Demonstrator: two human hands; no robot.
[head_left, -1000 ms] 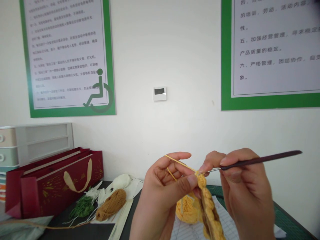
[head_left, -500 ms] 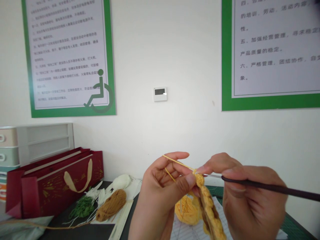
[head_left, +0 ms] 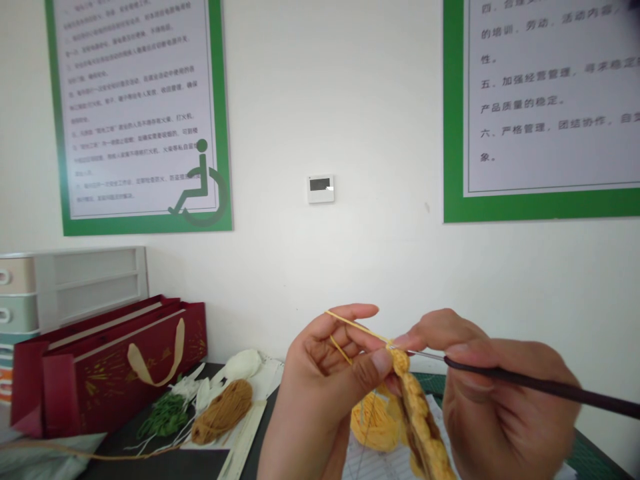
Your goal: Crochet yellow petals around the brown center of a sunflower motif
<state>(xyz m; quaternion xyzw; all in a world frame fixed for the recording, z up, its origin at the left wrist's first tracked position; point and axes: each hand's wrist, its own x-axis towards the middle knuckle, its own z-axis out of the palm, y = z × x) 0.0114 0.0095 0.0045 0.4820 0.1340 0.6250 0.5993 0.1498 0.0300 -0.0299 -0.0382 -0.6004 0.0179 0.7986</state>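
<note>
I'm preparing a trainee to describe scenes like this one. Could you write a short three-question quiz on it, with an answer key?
1. Multiple choice: what does the right hand hold?
A) A pair of scissors
B) A hook with a dark handle
C) A paintbrush

2. True or false: in the picture, the brown yarn lies between the green yarn and the left hand.

3. Fill in the blank: the yarn strand running over the left hand is ____ in color.

Key: 1. B; 2. True; 3. yellow
</note>
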